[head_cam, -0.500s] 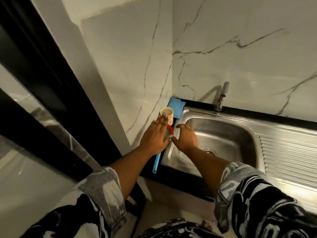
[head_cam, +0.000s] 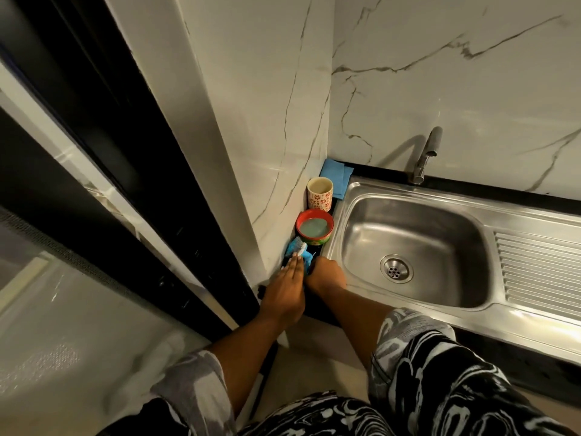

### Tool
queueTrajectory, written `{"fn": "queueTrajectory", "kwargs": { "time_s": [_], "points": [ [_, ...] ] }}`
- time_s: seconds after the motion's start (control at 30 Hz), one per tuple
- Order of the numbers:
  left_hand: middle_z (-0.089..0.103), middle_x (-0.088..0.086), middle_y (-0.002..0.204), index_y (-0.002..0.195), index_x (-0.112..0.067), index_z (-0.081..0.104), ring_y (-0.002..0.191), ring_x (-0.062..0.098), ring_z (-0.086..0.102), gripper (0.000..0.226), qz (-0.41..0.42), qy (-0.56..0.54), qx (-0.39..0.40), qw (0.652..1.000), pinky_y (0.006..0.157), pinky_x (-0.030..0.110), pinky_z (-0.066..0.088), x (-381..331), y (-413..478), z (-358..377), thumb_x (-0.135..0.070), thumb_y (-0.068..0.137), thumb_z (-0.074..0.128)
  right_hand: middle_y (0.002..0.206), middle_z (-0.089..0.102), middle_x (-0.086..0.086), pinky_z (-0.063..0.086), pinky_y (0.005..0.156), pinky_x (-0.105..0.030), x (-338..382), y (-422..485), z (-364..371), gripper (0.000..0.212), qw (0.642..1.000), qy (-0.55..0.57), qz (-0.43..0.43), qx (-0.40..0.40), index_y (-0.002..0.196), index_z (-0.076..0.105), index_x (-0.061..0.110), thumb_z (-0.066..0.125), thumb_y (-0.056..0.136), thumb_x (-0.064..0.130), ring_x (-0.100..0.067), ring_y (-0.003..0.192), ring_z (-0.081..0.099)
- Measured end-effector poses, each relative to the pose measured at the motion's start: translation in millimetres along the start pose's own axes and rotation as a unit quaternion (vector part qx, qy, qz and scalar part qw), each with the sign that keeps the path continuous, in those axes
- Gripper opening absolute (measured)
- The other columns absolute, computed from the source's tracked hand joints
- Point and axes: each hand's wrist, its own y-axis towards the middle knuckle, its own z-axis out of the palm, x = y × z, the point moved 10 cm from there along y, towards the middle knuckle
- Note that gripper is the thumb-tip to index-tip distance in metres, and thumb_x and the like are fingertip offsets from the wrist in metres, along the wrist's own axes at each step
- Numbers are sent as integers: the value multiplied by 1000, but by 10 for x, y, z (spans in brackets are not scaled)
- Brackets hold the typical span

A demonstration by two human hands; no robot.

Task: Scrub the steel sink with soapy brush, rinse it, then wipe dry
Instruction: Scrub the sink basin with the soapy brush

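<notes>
Blue brush point(head_cam: 295, 248) lies beside the soapy-water bowl point(head_cam: 314, 213), likely handy for dipping; left hand point(head_cam: 283, 294) rests flat on it, fingers straight; right hand point(head_cam: 327, 276) curls alongside, grip indiscernible.

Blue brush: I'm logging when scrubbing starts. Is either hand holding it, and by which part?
Left hand only rests flat, fingers straight, on the blue brush beside its white bristles. Right hand curls beside it; whether it grips the handle is hidden.
</notes>
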Motion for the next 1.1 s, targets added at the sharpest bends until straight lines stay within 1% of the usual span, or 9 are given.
{"fn": "queueTrajectory", "kwargs": {
  "time_s": [0.1, 0.33, 0.43, 0.57, 0.7, 0.8, 0.9, 1.0, 1.1],
  "points": [
    [18, 11, 176, 169, -8, 10, 161, 25, 20, 68, -18, -21, 11, 1000, 130, 34, 14, 86, -20, 58, -15, 108, 40, 93, 72, -6, 60, 71, -36, -55, 18, 35, 31, 1000, 8, 24, 0, 97, 71, 17, 62, 91, 47, -26, 81, 70],
    [32, 13, 171, 168, -6, 20, 157, 27, 30, 67, -6, -45, 36, 998, 129, 36, 20, 116, -71, 161, -11, 104, 41, 91, 72, -6, 63, 73, -38, -189, 94, 169, 45, 997, 52, 52, 1, 96, 69, 16, 65, 83, 58, -26, 82, 71],
    [32, 13, 171, 168, -7, 20, 157, 27, 30, 69, 7, -50, 41, 998, 128, 34, 21, 76, -51, 150, -9, 103, 42, 89, 71, -4, 60, 71, -35, -260, 114, 150, 39, 996, 73, 44, 4, 94, 68, 16, 65, 85, 55, -23, 80, 68],
    [32, 10, 171, 168, -11, 22, 157, 25, 30, 69, 22, -54, 40, 997, 128, 33, 21, 7, 12, 117, -13, 102, 43, 96, 69, -4, 53, 73, -31, -469, 181, -36, 33, 992, 123, 32, -24, 111, 65, 17, 69, 87, 39, -25, 89, 69],
    [36, 9, 170, 167, -11, 28, 157, 22, 32, 72, 65, -41, 39, 996, 128, 28, 18, -186, 75, 111, -23, 96, 33, 87, 72, -7, 45, 66, -29, -687, 264, -295, 27, 992, 124, -9, -36, 110, 60, 21, 69, 88, 33, -27, 77, 68],
    [45, 12, 164, 161, -10, 43, 153, 24, 39, 67, 97, -28, 28, 994, 126, 31, 25, -354, 164, 124, -23, 95, 37, 82, 72, -1, 45, 59, -30, -881, 321, -532, 25, 995, 91, -32, -37, 105, 58, 29, 69, 90, 45, -20, 69, 65],
    [56, 15, 155, 151, -10, 57, 148, 27, 47, 63, 82, -37, 0, 996, 123, 36, 34, -428, 330, 84, -23, 92, 39, 79, 69, 3, 49, 56, -30, -1068, 420, -835, 36, 996, 44, -55, -48, 102, 63, 32, 59, 92, 66, -16, 68, 64],
    [56, 13, 155, 151, -9, 56, 151, 27, 43, 59, 63, -27, -19, 997, 125, 37, 30, -458, 531, 16, -21, 95, 42, 78, 65, 5, 39, 51, -26, -1174, 564, -1094, 41, 995, 10, -81, -60, 106, 68, 32, 53, 95, 68, -13, 66, 59],
    [43, 15, 164, 159, -5, 44, 157, 27, 33, 60, 48, 4, -31, 998, 129, 33, 17, -484, 747, -23, -19, 100, 45, 68, 62, 8, 36, 50, -27, -1216, 750, -1258, 40, 991, 31, -100, -82, 106, 70, 31, 54, 96, 65, -12, 61, 58]
  ]
}}
